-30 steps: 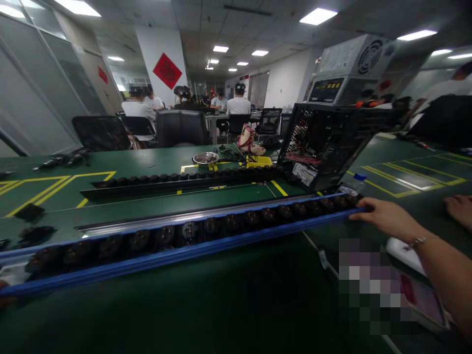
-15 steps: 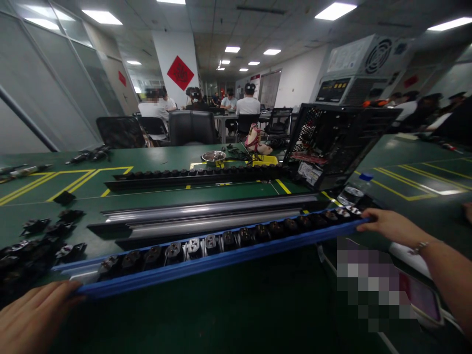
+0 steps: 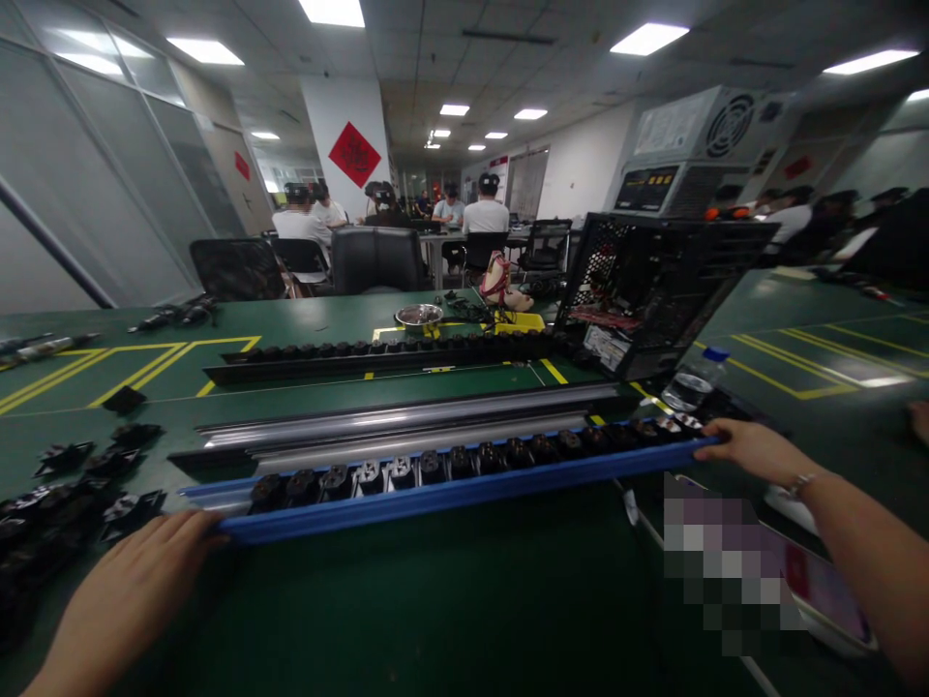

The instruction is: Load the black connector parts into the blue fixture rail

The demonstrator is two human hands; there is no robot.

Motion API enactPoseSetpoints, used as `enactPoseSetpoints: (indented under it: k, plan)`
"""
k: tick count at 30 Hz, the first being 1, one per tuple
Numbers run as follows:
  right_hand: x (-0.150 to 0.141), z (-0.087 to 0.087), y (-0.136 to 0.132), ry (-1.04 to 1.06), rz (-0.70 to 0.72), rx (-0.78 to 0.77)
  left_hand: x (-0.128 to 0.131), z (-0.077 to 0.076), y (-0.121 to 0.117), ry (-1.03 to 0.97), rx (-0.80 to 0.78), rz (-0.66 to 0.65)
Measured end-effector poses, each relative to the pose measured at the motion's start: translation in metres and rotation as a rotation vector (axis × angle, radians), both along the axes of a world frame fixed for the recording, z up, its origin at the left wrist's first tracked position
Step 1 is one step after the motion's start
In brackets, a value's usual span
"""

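Blue rail (image 3: 464, 491), loaded with black sockets (image 3: 402, 472), crosswise over green table (image 3: 435, 610); right hand (image 3: 759, 449) pinches its right end; left hand (image 3: 145, 571) at left end, can't tell from here if gripping; probably stiff, weighty; best held both ends, level.

The right arm (image 3: 871, 552) is bare but for a thin bracelet (image 3: 802, 482) just behind the right grip (image 3: 755, 450) — pale and shiny, its finer detail too small to make out. The left grip (image 3: 149, 566) is bare — so is the left arm (image 3: 76, 651) behind it.
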State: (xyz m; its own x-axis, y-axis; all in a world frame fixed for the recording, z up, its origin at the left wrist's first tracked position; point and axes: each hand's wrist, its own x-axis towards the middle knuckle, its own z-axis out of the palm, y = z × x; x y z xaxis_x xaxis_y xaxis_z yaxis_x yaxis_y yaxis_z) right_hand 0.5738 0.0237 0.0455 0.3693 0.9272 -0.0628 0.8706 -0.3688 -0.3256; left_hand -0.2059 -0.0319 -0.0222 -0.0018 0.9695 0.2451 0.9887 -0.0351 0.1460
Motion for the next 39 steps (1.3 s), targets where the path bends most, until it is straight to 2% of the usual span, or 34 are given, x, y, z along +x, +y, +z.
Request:
enactPoseSetpoints:
  k: [3,9,15,20,24,26,28,29,31,33,36,38,39]
  plan:
    - [-0.002,-0.003,0.009,0.032,-0.036,0.021,0.012,0.009,0.008,0.135,0.06,-0.069]
    - [-0.015,-0.008,0.033,0.027,-0.105,0.056,0.035,0.027,0.026,0.181,0.026,-0.031]
    - [-0.021,-0.011,0.055,-0.002,-0.122,0.081,0.039,0.022,0.049,0.24,0.012,-0.012]
    - [-0.022,-0.013,0.061,-0.03,-0.141,0.065,0.052,0.017,0.06,0.257,0.046,-0.015]
    - [-0.021,-0.005,0.062,-0.057,-0.181,0.062,0.062,0.014,0.061,0.238,0.071,0.002]
    - [-0.029,0.003,0.064,-0.087,-0.221,0.092,0.066,0.014,0.06,0.223,0.071,0.011]
    - [-0.054,0.011,0.065,-0.126,-0.238,0.19,0.068,0.015,0.06,0.205,0.065,0.025]
    - [-0.075,0.014,0.064,-0.156,-0.255,0.371,0.069,0.015,0.06,0.196,0.062,0.034]
    - [-0.133,0.014,0.063,-0.169,-0.175,0.697,0.071,0.016,0.06,0.177,0.059,0.049]
    - [-0.206,0.006,0.058,-0.152,-0.02,0.896,0.071,0.015,0.06,0.163,0.074,0.054]
    - [-0.312,-0.018,0.048,-0.126,0.239,0.926,0.072,0.012,0.06,0.14,0.112,0.027]
    - [-0.36,-0.035,0.041,-0.13,0.387,0.868,0.075,0.01,0.059,0.095,0.143,0.035]
    - [-0.375,-0.043,0.039,-0.133,0.426,0.838,0.077,0.01,0.059,0.055,0.168,0.056]
